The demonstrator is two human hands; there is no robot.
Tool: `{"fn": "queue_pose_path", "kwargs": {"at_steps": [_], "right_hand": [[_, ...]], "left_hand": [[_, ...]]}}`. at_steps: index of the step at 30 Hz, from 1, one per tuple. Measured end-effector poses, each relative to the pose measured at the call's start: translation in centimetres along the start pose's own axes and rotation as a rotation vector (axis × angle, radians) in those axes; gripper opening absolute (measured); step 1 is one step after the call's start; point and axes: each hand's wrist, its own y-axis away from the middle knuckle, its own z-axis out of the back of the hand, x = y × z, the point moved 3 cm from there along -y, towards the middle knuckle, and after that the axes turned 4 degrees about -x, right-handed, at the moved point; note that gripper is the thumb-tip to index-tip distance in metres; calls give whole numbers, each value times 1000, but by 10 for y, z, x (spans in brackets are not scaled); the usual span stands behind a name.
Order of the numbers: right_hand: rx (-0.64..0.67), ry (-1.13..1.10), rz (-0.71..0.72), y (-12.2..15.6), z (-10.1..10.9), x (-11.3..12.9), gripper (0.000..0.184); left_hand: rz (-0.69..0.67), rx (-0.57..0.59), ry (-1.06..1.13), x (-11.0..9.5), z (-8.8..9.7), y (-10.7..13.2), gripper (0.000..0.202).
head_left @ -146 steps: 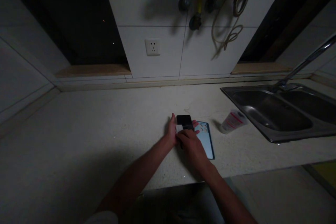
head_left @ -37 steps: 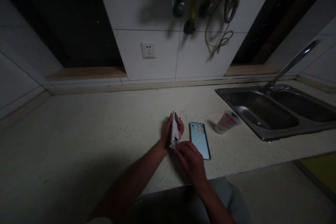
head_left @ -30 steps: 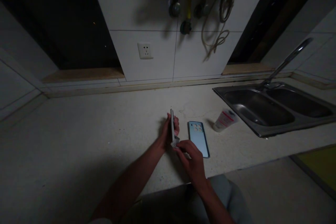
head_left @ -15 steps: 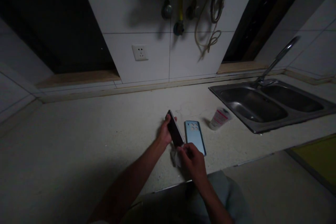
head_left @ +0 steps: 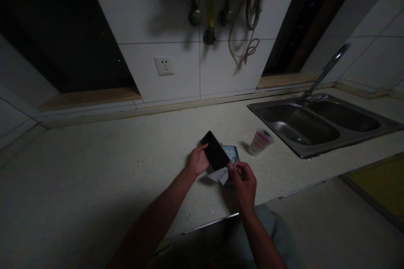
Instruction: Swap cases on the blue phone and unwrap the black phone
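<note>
Black and glossy, the phone (head_left: 215, 156) is gripped by the left hand (head_left: 198, 160) above the bench (head_left: 110, 164), over a blue phone back cover (head_left: 232, 151). The right hand (head_left: 243, 178) pinches a white wipe (head_left: 221, 175) under its lower edge, so wiping seems underway; next calls for steady strokes across the glass.

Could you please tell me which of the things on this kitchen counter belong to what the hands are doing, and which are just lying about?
In hand:
- flat black rectangular phone, gripped by the left hand
- thin white film or wipe, pinched by the right hand
- light blue phone case, lying just behind the hands

Lying about:
- white tube with red print
- steel double sink
- white wall socket
</note>
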Motion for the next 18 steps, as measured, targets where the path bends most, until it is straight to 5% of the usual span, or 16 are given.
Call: {"fn": "queue_pose_path", "kwargs": {"at_steps": [7, 13, 18], "right_hand": [[105, 78, -62, -22, 25, -4, 43], [-4, 626, 309, -62, 77, 3, 42], [105, 888, 616, -68, 78, 7, 39]], "left_hand": [[-96, -30, -201, 6, 0, 3, 37], [28, -11, -407, 6, 7, 1, 26], [164, 10, -357, 3, 12, 1, 18]]}}
